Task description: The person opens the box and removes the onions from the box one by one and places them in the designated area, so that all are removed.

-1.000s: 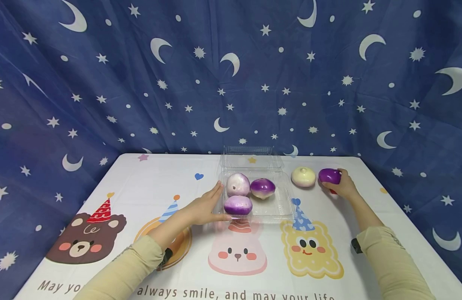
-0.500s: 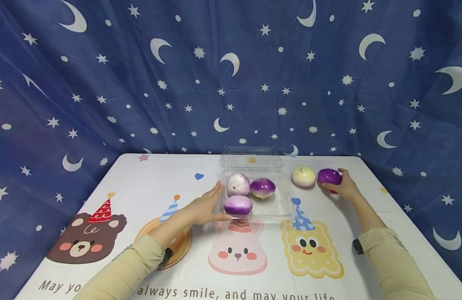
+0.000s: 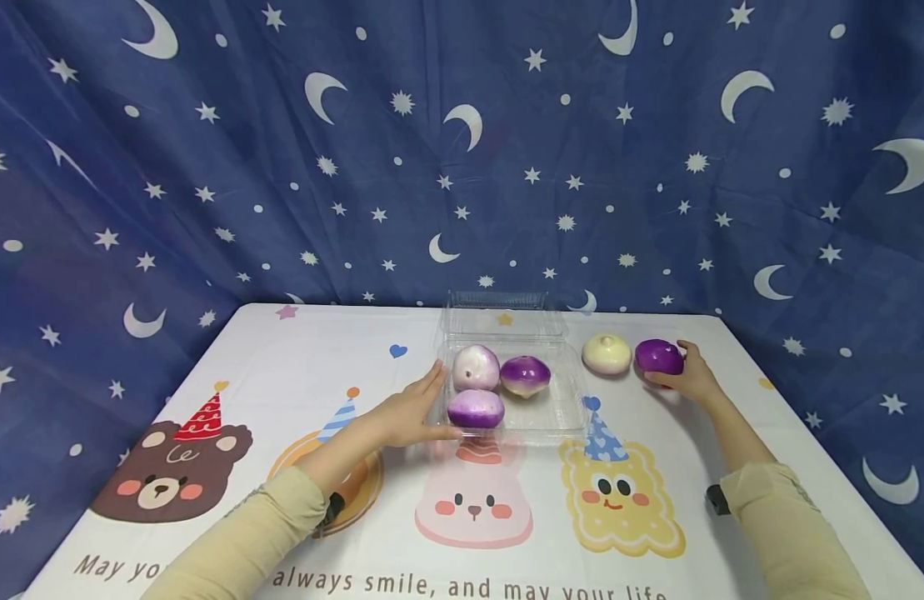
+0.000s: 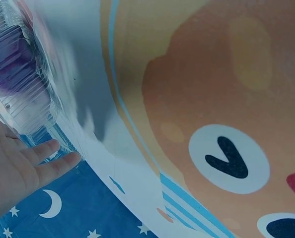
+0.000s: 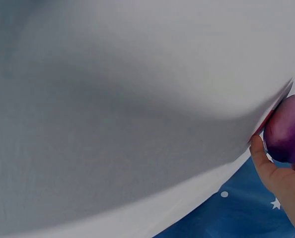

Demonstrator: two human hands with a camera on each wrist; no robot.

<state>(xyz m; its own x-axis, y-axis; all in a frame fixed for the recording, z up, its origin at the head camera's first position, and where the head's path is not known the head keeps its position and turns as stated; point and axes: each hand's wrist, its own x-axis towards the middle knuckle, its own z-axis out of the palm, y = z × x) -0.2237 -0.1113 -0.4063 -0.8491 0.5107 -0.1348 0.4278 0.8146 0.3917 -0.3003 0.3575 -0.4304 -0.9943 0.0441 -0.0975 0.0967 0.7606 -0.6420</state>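
Note:
My right hand [image 3: 690, 377] grips a glossy purple onion [image 3: 659, 357] at the right of the table, thumb on the near side and fingers behind. In the right wrist view the same onion [image 5: 287, 130] shows at the right edge, between thumb and fingers. My left hand [image 3: 411, 414] rests against the left side of a clear plastic clamshell box [image 3: 544, 417], fingers straight and thumb along its front edge. Inside the box sit a pale onion [image 3: 476, 368], a purple-and-white onion [image 3: 475, 409] and a darker purple onion [image 3: 525, 376].
A cream-white onion [image 3: 606, 355] stands between the box and my right hand. The box's lid [image 3: 502, 317] is raised at the back, near the blue star-patterned curtain [image 3: 342, 250]. A printed white cloth [image 3: 342, 342] covers the table.
The purple onion in my right hand has turned slightly and shifted a touch to the left. My left hand and the box stay as they were.

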